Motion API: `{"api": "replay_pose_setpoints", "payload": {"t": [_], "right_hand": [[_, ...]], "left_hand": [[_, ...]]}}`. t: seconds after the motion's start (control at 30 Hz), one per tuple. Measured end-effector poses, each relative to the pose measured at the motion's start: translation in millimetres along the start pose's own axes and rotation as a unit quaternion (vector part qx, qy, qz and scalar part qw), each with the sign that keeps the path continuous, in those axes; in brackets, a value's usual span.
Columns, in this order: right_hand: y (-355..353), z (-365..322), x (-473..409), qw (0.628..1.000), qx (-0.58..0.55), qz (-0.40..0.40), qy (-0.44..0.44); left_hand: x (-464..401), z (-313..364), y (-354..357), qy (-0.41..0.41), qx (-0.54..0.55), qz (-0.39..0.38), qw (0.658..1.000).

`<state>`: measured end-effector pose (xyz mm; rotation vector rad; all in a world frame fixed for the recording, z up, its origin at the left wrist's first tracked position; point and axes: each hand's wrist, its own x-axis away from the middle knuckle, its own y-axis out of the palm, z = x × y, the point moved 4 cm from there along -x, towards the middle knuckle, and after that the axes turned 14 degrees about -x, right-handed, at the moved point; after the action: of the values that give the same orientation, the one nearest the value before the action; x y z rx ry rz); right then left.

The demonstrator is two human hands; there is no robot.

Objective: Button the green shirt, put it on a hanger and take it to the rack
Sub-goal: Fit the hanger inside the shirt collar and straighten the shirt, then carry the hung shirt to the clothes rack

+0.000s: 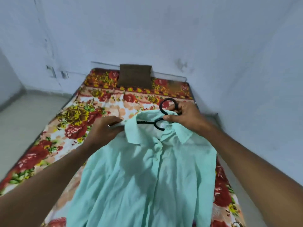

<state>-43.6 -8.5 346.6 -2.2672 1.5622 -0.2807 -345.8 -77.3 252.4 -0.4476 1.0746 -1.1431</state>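
The pale green shirt (144, 169) lies front up on the bed, its placket closed down the middle and its collar pointing away from me. A black hanger (164, 110) sits inside the collar, with its hook sticking out past the neck. My right hand (185, 117) grips the hanger at the base of the hook. My left hand (105, 128) pinches the shirt's left shoulder next to the collar. The hanger's arms are mostly hidden under the cloth.
The bed carries a floral sheet (78, 122) in red, yellow and white. A brown pillow (135, 76) leans against the blue wall at the far end. Bare floor (24, 115) lies to the left; a wall runs close along the bed's right side.
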Motion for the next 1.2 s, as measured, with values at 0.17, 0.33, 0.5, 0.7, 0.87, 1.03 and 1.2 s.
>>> {"api": "replay_pose_setpoints", "payload": {"t": [0.17, 0.33, 0.5, 0.7, 0.87, 1.03, 1.2], "right_hand": [[-57.7, -143.1, 70.7, 0.998, 0.024, 0.009, -0.055], [-114.1, -264.7, 151.8, 0.996, 0.052, 0.025, -0.071], [-158.9, -364.6, 245.1, 0.99, 0.087, 0.012, -0.111], [-159.2, -433.4, 332.7, 0.988, 0.051, -0.024, -0.145], [-126.4, -486.4, 400.0, 0.978, 0.028, -0.09, -0.187], [-65.8, -532.4, 462.4, 0.961, 0.016, -0.149, -0.233], [9.6, -574.8, 544.4, 0.933, -0.011, -0.224, -0.282]], "left_hand": [[-20.9, 91.3, -125.7, 0.045, 0.018, -0.035, 0.998], [-11.0, 182.9, -248.6, 0.056, -0.016, -0.055, 0.997], [32.6, 285.6, -355.1, 0.056, -0.052, -0.038, 0.996], [111.1, 342.4, -437.1, 0.015, -0.016, -0.016, 1.0], [198.3, 365.2, -506.1, -0.039, -0.013, -0.021, 0.999], [294.6, 397.7, -579.1, -0.05, -0.049, 0.022, 0.997], [420.0, 422.1, -651.5, -0.086, -0.128, 0.087, 0.984]]}}
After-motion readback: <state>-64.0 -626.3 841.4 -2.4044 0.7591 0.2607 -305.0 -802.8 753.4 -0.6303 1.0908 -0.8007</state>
